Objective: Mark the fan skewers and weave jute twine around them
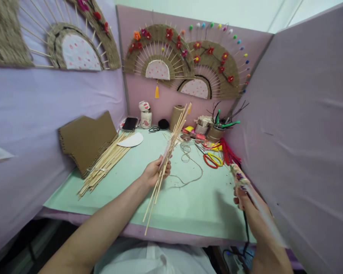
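My left hand is closed around a bundle of thin wooden sticks, held tilted over the middle of the table. A pale flat piece lies along the sticks inside that grip. At the right, my right hand is wrapped round a glue gun with a clear glue stick poking out at its rear and a black cord hanging below. Its tip points away from me, apart from the sticks. Behind the left hand, loose twine curls over the mint tabletop.
Bundled sticks, a white card piece and cardboard lie left. Scissors, red cords and a can of tools sit right. A twine spool stands behind. Decorated fans hang on the partition.
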Tool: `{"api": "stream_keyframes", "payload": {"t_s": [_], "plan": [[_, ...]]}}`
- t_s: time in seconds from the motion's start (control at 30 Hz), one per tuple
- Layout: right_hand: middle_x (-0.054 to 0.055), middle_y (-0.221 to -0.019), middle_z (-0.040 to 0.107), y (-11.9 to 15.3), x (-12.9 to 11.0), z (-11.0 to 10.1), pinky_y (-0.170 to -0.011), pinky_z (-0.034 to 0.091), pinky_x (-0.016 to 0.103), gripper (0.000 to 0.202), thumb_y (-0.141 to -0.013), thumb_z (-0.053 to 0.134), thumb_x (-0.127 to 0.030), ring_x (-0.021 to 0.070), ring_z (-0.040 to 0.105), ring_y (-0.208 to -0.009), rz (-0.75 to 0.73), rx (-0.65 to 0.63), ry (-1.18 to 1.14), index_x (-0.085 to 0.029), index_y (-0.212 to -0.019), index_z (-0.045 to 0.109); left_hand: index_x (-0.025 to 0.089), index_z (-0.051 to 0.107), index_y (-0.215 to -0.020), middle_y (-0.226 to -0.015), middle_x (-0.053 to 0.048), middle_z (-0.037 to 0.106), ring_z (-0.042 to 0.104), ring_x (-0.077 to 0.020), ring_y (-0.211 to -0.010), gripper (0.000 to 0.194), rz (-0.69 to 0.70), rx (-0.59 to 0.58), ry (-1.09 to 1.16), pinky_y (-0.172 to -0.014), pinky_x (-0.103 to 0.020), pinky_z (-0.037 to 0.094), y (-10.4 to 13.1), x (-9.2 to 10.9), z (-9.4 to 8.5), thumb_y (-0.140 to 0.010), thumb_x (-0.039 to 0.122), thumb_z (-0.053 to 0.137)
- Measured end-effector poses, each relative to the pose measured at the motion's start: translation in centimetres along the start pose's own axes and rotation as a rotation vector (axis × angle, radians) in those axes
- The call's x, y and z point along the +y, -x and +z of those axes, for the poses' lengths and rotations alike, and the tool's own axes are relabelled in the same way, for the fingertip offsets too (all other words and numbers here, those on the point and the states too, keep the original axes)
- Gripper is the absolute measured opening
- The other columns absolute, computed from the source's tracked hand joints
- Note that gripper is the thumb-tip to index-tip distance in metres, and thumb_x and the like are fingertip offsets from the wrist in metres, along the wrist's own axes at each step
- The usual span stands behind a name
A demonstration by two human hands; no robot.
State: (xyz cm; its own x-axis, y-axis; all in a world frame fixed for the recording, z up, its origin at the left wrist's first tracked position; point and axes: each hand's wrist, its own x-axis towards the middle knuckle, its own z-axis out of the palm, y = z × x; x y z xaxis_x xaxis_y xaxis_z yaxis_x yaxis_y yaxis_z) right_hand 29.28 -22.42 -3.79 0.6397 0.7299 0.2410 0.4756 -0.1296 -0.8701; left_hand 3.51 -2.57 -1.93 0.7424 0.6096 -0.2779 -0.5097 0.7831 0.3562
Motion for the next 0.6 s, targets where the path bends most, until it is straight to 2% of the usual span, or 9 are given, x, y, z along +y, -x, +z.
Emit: {"api": "stream_keyframes", "payload": {"t_s": [0.07, 0.13, 0.2, 0.27, 0.4, 0.6], "plan": [[0.003, -0.078, 0.060, 1.3, -2.4, 1.6, -0.054, 0.046, 0.026, 0.036, -0.075, 0.060, -0.053, 0.0146, 0.054, -0.063, 0.168, -0.074, -0.412, -0.019, -0.087, 0.062, 0.009, 0.055, -0.109, -0.062, 0.000, 0.048, 0.046, -0.0064, -0.046, 0.034, -0.006, -0.011, -0.006, -0.040, -0.014, 0.036, 0.0, -0.2, 0.1, -0.097, 0.031, 0.033], [0.000, -0.072, 0.055, 2.6, -4.6, 3.5, -0.046, 0.039, 0.021, 0.034, -0.069, 0.071, -0.045, 0.0107, 0.046, -0.057, 0.243, -0.193, -0.718, -0.020, -0.090, 0.063, 0.008, 0.056, -0.107, -0.061, -0.001, 0.050, 0.049, -0.0072, -0.047, 0.035, -0.001, 0.006, -0.032, -0.040, -0.015, 0.037, 0.2, -0.4, 0.3, -0.097, 0.031, 0.031], [-0.003, -0.065, 0.048, 3.7, -6.2, 5.2, -0.041, 0.032, 0.018, 0.039, -0.067, 0.076, -0.040, 0.0079, 0.038, -0.052, 0.272, -0.324, -0.895, -0.020, -0.097, 0.063, 0.008, 0.057, -0.103, -0.062, -0.003, 0.054, 0.053, -0.0088, -0.049, 0.035, 0.029, 0.046, -0.063, -0.042, -0.016, 0.040, 0.2, -0.7, 0.5, -0.097, 0.030, 0.031], [-0.002, -0.068, 0.050, 4.6, -7.1, 6.4, -0.042, 0.032, 0.018, 0.040, -0.069, 0.075, -0.040, 0.0080, 0.039, -0.054, 0.303, -0.426, -0.962, -0.019, -0.100, 0.062, 0.009, 0.058, -0.100, -0.064, -0.004, 0.059, 0.058, -0.0107, -0.052, 0.031, 0.067, 0.094, -0.086, -0.046, -0.019, 0.044, 0.2, -0.9, 0.6, -0.096, 0.029, 0.035], [0.004, -0.076, 0.057, 5.5, -7.5, 7.4, -0.043, 0.036, 0.019, 0.035, -0.075, 0.068, -0.046, 0.0101, 0.046, -0.058, 0.398, -0.547, -0.999, -0.016, -0.091, 0.064, 0.010, 0.059, -0.097, -0.065, -0.005, 0.065, 0.061, -0.0123, -0.053, 0.025, 0.121, 0.120, -0.094, -0.055, -0.023, 0.049, 0.0, -1.3, 0.5, -0.095, 0.025, 0.038], [0.000, -0.068, 0.051, 5.4, -8.3, 8.4, -0.036, 0.029, 0.013, 0.042, -0.071, 0.070, -0.053, 0.0060, 0.037, -0.051, 0.534, -0.654, -1.162, -0.016, -0.089, 0.064, 0.009, 0.059, -0.094, -0.066, -0.006, 0.067, 0.062, -0.0132, -0.052, 0.028, 0.150, 0.085, -0.094, -0.055, -0.025, 0.050, -0.1, -1.5, 0.4, -0.096, 0.022, 0.035]]}}
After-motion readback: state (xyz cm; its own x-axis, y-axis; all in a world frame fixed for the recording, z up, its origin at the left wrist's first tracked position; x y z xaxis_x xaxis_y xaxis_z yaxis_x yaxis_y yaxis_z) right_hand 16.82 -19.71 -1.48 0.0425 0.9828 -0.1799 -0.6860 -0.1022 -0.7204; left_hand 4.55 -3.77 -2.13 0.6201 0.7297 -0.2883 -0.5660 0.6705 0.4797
